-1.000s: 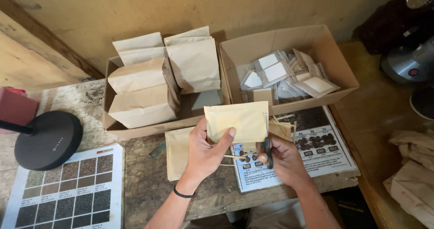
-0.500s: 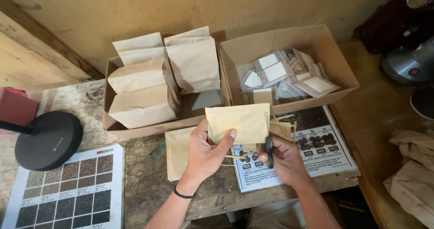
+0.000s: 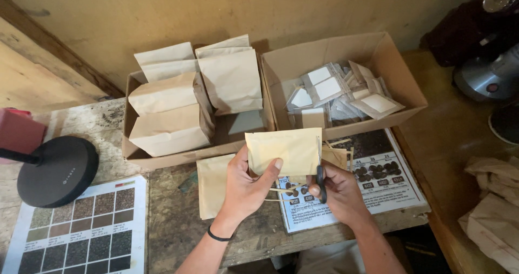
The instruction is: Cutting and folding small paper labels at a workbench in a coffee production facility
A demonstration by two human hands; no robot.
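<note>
Two cardboard boxes sit along the back edge of our bench (image 3: 178,225): the left box (image 3: 162,157) packed with tall kraft paper bags (image 3: 230,79), the right box (image 3: 389,63) holding small flat sachets (image 3: 324,87). Nearer the front edge lie two printed sheets, a swatch chart (image 3: 81,230) at the left corner and a sheet with pictures of beans (image 3: 378,182) under our hands, plus a black round lamp base (image 3: 57,171) at the left edge. We hold a small tan pouch (image 3: 284,149) upright above the front edge, just in front of the right box. Our left hand (image 3: 246,190) has its fingers (image 3: 277,164) closed on the pouch's lower left corner, thumb behind. Our right hand (image 3: 340,193) is wrapped shut around dark scissors (image 3: 320,179), blades rising along the pouch's right edge. We judge the risk to be a crooked or too-deep cut, since the pouch is pinched at one corner only and can twist; the left fingertips also sit close to the blades.
</note>
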